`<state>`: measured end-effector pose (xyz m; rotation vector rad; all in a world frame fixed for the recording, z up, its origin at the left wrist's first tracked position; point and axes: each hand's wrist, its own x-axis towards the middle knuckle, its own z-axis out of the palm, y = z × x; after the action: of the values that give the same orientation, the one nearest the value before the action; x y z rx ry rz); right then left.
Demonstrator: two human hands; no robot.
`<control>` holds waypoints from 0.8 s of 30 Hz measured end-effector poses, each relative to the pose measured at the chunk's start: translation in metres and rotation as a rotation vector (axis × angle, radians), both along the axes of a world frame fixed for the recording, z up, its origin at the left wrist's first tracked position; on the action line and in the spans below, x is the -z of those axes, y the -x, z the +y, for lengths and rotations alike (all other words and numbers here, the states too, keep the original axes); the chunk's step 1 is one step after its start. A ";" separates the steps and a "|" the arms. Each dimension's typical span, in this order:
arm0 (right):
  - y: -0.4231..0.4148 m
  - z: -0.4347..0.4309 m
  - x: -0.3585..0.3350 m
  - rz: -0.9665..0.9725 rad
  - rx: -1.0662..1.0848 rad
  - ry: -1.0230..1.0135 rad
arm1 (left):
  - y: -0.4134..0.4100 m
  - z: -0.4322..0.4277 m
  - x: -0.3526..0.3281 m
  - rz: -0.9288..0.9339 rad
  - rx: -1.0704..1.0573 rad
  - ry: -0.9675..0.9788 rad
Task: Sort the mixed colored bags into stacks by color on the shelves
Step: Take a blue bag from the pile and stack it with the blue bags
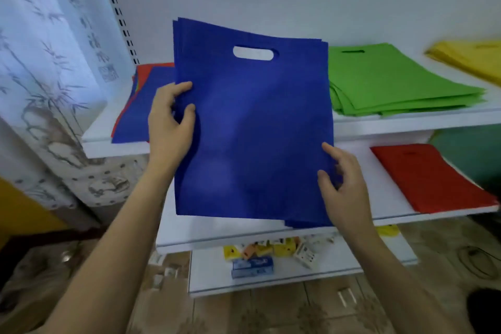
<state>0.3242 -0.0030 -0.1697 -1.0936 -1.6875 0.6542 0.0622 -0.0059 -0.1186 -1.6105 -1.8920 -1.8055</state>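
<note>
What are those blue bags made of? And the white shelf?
The flat blue bags with cut-out handles look like non-woven fabric: matte, softly bending, not shiny plastic. The white shelf board looks like painted metal or laminate; its smooth edge doesn't settle which.

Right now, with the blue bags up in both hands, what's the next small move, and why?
Probably lower the blue bags onto the bare stretch of the lower shelf, left of the red stack. The green stack and yellow stack take the upper shelf's right side, the pile at its left mixes red and blue, and the left hand and right hand grip the bundle's edges.
</note>
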 end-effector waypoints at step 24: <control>-0.225 0.028 0.222 -0.316 0.047 0.675 | -0.237 0.043 0.276 -0.193 0.096 0.754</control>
<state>0.5490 0.0246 -0.3914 -1.7789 -1.7366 1.1110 0.2987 0.0375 -0.3941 -1.7661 -2.8653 -1.3796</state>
